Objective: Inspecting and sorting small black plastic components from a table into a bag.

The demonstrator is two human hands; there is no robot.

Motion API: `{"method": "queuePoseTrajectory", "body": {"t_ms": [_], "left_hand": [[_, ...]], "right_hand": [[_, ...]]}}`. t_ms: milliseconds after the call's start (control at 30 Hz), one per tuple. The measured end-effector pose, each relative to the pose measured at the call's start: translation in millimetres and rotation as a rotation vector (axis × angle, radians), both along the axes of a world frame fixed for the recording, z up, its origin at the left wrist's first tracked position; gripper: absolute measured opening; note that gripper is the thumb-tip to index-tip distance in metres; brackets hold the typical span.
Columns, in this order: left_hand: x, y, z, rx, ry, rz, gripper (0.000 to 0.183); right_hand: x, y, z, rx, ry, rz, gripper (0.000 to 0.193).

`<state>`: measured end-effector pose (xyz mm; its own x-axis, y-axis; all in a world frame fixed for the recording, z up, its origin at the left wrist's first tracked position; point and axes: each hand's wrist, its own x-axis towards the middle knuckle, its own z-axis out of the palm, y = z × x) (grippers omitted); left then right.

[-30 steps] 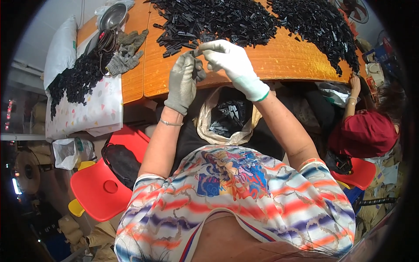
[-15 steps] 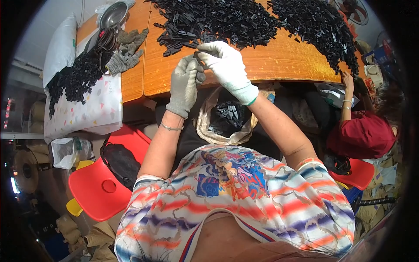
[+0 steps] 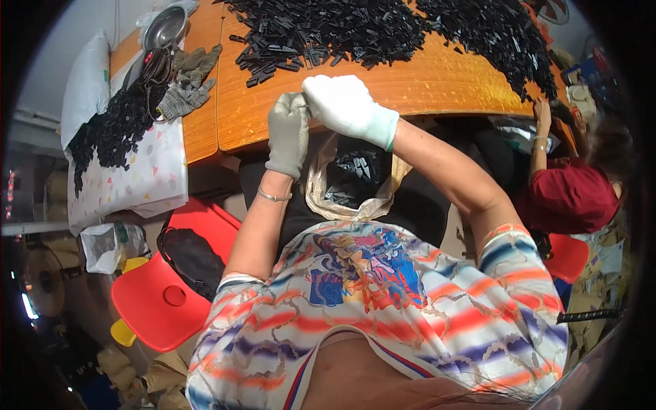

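Meeting grips (image 3: 306,113) above parts bag (image 3: 350,179).

two gloved hands at the table edge: one left hand (image 3: 288,133) in a grey glove, one right hand (image 3: 345,102) in a white glove. one bracelet (image 3: 273,197) on the left wrist. one plastic bag (image 3: 352,179) of black pieces on the lap. black plastic pieces (image 3: 383,31) heaped on the orange table (image 3: 424,85), far too many to count; a second, smaller heap (image 3: 113,130) on one patterned white cloth (image 3: 147,181). one pair of spare grey gloves (image 3: 188,89). one metal bowl (image 3: 164,27). two red chairs, one on the left (image 3: 154,301), one on the right (image 3: 567,256). one black bag (image 3: 191,256) on the left chair. one other person (image 3: 567,195) in red.
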<state>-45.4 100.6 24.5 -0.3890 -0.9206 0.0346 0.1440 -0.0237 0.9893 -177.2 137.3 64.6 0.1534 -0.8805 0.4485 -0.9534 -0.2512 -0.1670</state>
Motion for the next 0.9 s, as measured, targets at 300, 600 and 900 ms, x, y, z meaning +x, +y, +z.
{"method": "queuePoseTrajectory", "body": {"t_ms": [300,600,900], "left_hand": [[-28,0,-7,0.298,0.005,-0.058,0.022],[0,6,-3,0.351,0.04,-0.221,0.021],[-2,26,-9,0.517,0.247,-0.409,0.021]], "right_hand": [[-18,7,-25,0.113,-0.106,-0.119,0.012],[-35,17,-8,0.482,-0.965,-0.168,0.033],[-40,30,-32,0.576,-1.463,0.136,0.024]]}}
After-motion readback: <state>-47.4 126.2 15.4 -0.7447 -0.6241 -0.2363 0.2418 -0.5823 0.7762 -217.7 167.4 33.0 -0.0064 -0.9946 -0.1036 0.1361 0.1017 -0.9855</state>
